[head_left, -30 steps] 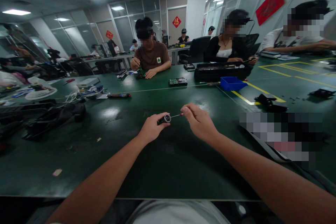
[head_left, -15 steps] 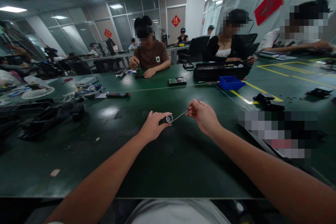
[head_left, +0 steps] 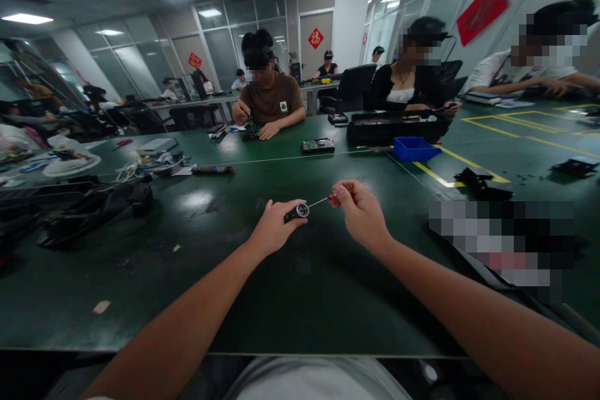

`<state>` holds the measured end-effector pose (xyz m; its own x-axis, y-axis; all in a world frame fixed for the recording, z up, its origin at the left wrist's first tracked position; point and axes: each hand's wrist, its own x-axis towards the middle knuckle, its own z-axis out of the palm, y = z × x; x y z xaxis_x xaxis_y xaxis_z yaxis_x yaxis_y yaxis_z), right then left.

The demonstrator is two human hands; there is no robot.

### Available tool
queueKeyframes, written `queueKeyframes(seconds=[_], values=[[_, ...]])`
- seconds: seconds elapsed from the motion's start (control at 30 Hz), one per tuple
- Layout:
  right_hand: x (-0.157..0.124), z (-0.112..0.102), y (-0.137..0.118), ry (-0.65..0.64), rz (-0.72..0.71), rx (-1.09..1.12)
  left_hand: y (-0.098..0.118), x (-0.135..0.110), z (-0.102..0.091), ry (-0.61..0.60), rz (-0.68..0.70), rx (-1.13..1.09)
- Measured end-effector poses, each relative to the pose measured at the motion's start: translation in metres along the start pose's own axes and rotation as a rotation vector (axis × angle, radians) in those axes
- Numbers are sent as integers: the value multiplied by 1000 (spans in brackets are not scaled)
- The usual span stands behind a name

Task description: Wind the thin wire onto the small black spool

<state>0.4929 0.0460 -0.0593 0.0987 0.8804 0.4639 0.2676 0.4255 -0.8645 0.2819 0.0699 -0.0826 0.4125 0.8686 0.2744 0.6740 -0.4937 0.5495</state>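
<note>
Between the thumb and fingers of my left hand [head_left: 273, 225] is a small black cylindrical part with a silver-rimmed round end [head_left: 302, 210], which faces me. I cannot make out its exact kind. My right hand [head_left: 360, 209] pinches the red handle of a thin screwdriver [head_left: 319, 202]. Its metal shaft points left, and the tip is at the silver rim; whether it presses inside is too small to tell. Both hands are closed and held over the middle of the green table [head_left: 262, 300].
Ahead lie a bare hard drive [head_left: 317, 145], a blue bin [head_left: 415, 149] and a long black casing [head_left: 396, 128]. A pen-like tool [head_left: 212, 169] and black parts [head_left: 100, 209] are to the left, black brackets [head_left: 482, 183] to the right. Co-workers sit across the table.
The screwdriver tip has shifted from the lower right side of the cylindrical part up to its open end. My right hand has turned slightly; the left has barely moved.
</note>
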Motion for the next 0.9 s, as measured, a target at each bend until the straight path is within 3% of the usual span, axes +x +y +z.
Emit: queueKeyframes(seconds=[0.27,0.5,0.67,0.9], values=[[-3,-6,-6,-15,-59,-308,0,-1,0,-1,1,4],[-4,-5,-6,-134,-112,-254,-4,-1,1,12,-4,5],[-1,-6,-5,-125,-39,-359,-5,-1,2,17,-4,5],[-1,-4,-3,-156,-77,-316,-3,-2,0,17,-18,27]])
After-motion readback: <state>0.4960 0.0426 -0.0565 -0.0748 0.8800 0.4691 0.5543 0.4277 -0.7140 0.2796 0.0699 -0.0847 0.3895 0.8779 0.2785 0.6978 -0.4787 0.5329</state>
